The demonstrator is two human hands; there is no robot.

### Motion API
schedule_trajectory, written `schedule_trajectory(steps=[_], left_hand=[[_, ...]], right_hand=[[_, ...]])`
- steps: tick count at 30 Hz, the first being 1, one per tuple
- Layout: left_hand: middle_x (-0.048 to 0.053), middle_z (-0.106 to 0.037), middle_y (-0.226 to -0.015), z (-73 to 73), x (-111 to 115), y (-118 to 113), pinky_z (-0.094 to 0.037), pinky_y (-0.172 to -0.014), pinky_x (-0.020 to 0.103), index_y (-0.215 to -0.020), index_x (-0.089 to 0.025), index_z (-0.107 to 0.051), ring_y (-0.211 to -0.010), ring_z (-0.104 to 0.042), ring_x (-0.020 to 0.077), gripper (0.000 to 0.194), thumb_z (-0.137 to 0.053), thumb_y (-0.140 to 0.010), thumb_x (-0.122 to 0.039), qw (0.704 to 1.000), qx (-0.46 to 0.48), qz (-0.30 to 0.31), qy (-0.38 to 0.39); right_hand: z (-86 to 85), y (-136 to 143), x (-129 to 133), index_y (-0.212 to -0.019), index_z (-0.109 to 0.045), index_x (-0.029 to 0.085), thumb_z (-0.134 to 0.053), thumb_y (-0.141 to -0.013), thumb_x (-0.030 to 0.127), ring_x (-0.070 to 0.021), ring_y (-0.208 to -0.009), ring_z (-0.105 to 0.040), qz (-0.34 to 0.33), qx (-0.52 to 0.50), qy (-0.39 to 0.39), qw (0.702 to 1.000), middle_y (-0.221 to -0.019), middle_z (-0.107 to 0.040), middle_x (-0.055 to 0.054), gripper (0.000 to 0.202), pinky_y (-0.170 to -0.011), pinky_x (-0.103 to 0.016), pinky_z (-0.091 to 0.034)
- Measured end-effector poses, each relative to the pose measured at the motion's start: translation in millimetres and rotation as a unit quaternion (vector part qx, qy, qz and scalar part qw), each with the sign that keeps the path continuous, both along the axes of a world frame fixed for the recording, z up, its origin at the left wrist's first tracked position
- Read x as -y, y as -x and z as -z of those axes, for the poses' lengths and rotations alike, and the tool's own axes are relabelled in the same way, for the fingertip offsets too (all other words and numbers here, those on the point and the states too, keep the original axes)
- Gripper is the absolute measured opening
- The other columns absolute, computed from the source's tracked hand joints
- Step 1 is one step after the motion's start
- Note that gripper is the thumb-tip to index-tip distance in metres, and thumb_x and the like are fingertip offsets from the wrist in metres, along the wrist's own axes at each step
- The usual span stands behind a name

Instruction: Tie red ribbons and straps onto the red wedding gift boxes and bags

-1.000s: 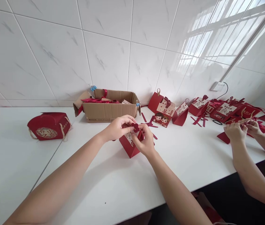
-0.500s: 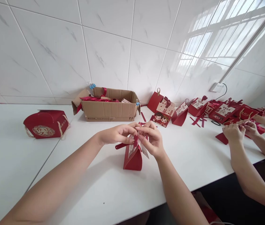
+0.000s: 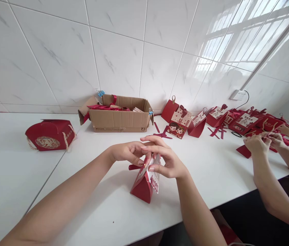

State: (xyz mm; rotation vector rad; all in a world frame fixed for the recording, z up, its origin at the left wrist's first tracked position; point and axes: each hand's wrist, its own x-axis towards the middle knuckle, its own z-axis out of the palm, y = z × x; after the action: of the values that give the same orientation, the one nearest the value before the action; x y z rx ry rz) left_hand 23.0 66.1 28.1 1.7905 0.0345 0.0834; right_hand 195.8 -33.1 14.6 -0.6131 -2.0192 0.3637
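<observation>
In front of me a small red triangular gift box [image 3: 142,191] stands on the table, turned at an angle. A white printed card [image 3: 155,177] lies against its right slope. A dark red strap [image 3: 133,167] sticks out to the left near its top. My left hand [image 3: 129,152] grips the box's upper left side, with thumb and fingers pressed together there. My right hand [image 3: 170,159] curves over the ridge, its thumb on the card and its longer fingers reaching across above my left fingertips. The fingers hide the ridge itself.
A cardboard carton [image 3: 120,121] holding red ribbons stands by the wall. To its left sits a red box with rope handles [image 3: 52,135]. Finished-looking red boxes [image 3: 197,124], loose straps [image 3: 163,134] and a black ring [image 3: 235,134] lie right. A co-worker's hands [image 3: 258,145] work nearby.
The gift box has turned, with its near end closer to me and the card's printed face showing more. My right hand has opened wider, its fingers now stretched across above my left hand.
</observation>
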Motion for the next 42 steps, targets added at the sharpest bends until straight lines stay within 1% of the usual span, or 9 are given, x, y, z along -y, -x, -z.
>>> schedule_trajectory(steps=[6,11,14,18,21,28,35,40,42], left_hand=[[0.007,-0.058,-0.064,2.4,-1,2,-0.055,-0.061,0.037,-0.069,-0.020,-0.069,-0.064,-0.058,0.0210,0.036,-0.076,-0.059,-0.054,0.997,-0.022,-0.044,0.057],[0.012,-0.066,-0.087,0.6,-11,7,-0.054,-0.081,0.045,-0.063,-0.016,-0.064,-0.087,-0.062,0.0274,0.037,-0.081,-0.056,-0.048,0.985,0.022,-0.102,0.138],[0.010,-0.063,-0.095,-9.1,-13,11,-0.051,-0.088,0.045,-0.075,-0.016,-0.068,-0.094,-0.060,0.0254,0.028,-0.079,-0.064,-0.040,0.982,0.044,-0.116,0.144],[0.006,-0.059,-0.081,-19.7,-6,13,-0.053,-0.077,0.035,-0.077,-0.018,-0.068,-0.077,-0.057,0.0179,0.022,-0.073,-0.071,-0.038,0.991,0.034,-0.093,0.087],[0.006,-0.060,-0.078,-19.2,2,10,-0.053,-0.066,0.030,-0.079,-0.018,-0.068,-0.072,-0.056,0.0169,0.024,-0.070,-0.074,-0.042,0.997,0.005,-0.053,0.061],[0.004,-0.063,-0.080,-15.4,8,5,-0.051,-0.072,0.028,-0.087,-0.019,-0.070,-0.076,-0.057,0.0167,0.022,-0.070,-0.075,-0.037,0.996,0.003,-0.045,0.073],[0.006,-0.067,-0.099,-21.7,11,8,-0.046,-0.093,0.034,-0.094,-0.020,-0.071,-0.101,-0.059,0.0227,0.023,-0.066,-0.077,-0.035,0.992,-0.002,-0.049,0.119],[0.007,-0.066,-0.095,-18.5,12,6,-0.045,-0.094,0.036,-0.090,-0.019,-0.070,-0.100,-0.059,0.0234,0.024,-0.063,-0.078,-0.039,0.990,-0.020,-0.065,0.125],[0.007,-0.066,-0.095,-18.5,14,5,-0.046,-0.091,0.036,-0.089,-0.019,-0.069,-0.098,-0.059,0.0235,0.027,-0.059,-0.080,-0.043,0.993,-0.025,-0.074,0.088]], right_hand=[[-3.4,4,5,-0.134,-0.045,0.033,-0.060,-0.086,0.034,-0.0262,-0.130,-0.042,0.023,0.022,-0.040,0.999,-0.137,-0.048,-0.008,0.050,-0.108,-0.050,-0.036],[-1.3,5,5,-0.141,-0.032,0.036,-0.064,-0.082,0.039,-0.0270,-0.136,-0.034,0.059,0.002,-0.012,0.998,-0.147,-0.034,-0.007,0.067,-0.108,-0.049,-0.037],[0.0,7,4,-0.141,-0.032,0.033,-0.065,-0.080,0.040,-0.0284,-0.136,-0.032,0.073,-0.015,-0.014,0.997,-0.147,-0.033,-0.009,0.070,-0.107,-0.049,-0.037],[3.6,9,5,-0.137,-0.041,0.031,-0.054,-0.088,0.035,-0.0230,-0.107,-0.057,0.112,-0.056,-0.016,0.992,-0.132,-0.048,-0.010,0.051,-0.089,-0.041,-0.051],[4.4,11,6,-0.131,-0.049,0.031,-0.048,-0.091,0.024,-0.0162,-0.086,-0.062,0.141,-0.076,-0.024,0.987,-0.123,-0.052,-0.009,0.041,-0.075,-0.034,-0.055],[-1.7,17,9,-0.098,-0.062,0.026,-0.051,-0.089,0.017,-0.0169,-0.089,-0.066,0.106,-0.076,-0.018,0.991,-0.092,-0.068,-0.003,0.017,-0.077,-0.033,-0.055],[-1.3,13,9,-0.102,-0.058,0.024,-0.052,-0.087,0.014,-0.0179,-0.094,-0.065,0.091,-0.061,-0.017,0.994,-0.098,-0.068,-0.006,0.019,-0.078,-0.034,-0.055],[1.4,16,7,-0.096,-0.058,0.025,-0.056,-0.085,0.013,-0.0166,-0.087,-0.065,0.102,-0.095,-0.018,0.990,-0.092,-0.067,-0.004,0.016,-0.075,-0.032,-0.055],[4.2,18,6,-0.094,-0.057,0.024,-0.057,-0.085,0.013,-0.0164,-0.086,-0.064,0.113,-0.109,-0.028,0.987,-0.090,-0.066,-0.004,0.014,-0.074,-0.032,-0.055]])
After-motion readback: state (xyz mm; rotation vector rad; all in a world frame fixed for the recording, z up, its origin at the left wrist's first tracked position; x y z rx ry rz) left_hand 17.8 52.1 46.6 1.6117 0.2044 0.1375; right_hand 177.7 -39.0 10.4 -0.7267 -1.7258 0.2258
